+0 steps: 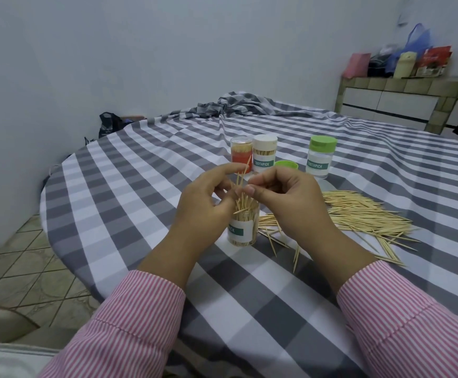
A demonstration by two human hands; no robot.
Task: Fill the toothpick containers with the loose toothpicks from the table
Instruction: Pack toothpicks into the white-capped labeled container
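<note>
Left hand (208, 197) curls around the mouth of the open container (242, 227), fingers pinching a small bundle of toothpicks (242, 177) that stands tilted above the rim; this hold probably both steadies the jar and funnels the sticks downward. The container stands upright on the checked tablecloth (140, 192), near the table edge and already well stocked with toothpicks below its white and green label. Right hand (285, 192), just beside the left, pinches the same bundle between thumb and fingertips, apparently aligning the sticks so they drop in parallel. Behind the hands stand a clear orange-labelled jar (241, 154) and a white-capped jar (264, 154), touching or nearly so, both visibly full and capped, so likely finished. A loose green lid (286, 165) lies further right (presumably the open container's own, kept close for capping). The green-capped jar (321, 156) stands apart; I cannot tell its fill level. At right, the loose toothpick pile (364, 216) spreads over the cloth near the right hand, with strays reaching toward the open container. Judgement: a good share of filling remains.
</note>
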